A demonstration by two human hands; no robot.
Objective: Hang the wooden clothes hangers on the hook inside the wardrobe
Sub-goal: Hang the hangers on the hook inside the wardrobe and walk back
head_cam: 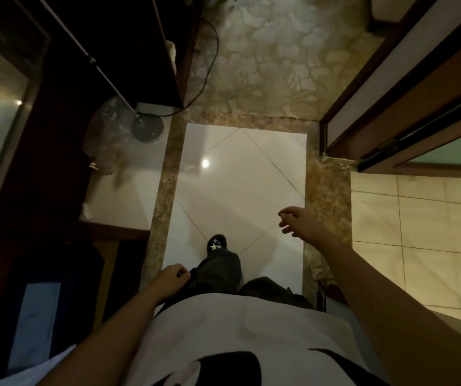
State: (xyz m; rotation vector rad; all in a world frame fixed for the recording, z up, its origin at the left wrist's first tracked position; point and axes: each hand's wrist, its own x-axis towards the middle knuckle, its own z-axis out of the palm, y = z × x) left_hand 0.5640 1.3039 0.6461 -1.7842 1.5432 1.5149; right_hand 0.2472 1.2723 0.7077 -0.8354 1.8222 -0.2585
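Wooden clothes hangers do not show from this angle, so I cannot tell where they are. Two bare hands are in view. The right hand hangs over the pale tiled floor, fingers loosely spread, holding nothing. The left hand has its fingers curled against one dark trouser leg; whether it pinches the cloth I cannot tell. One black shoe with star marks points forward. Dark wooden cabinetry stands left, with one round stand base beside it.
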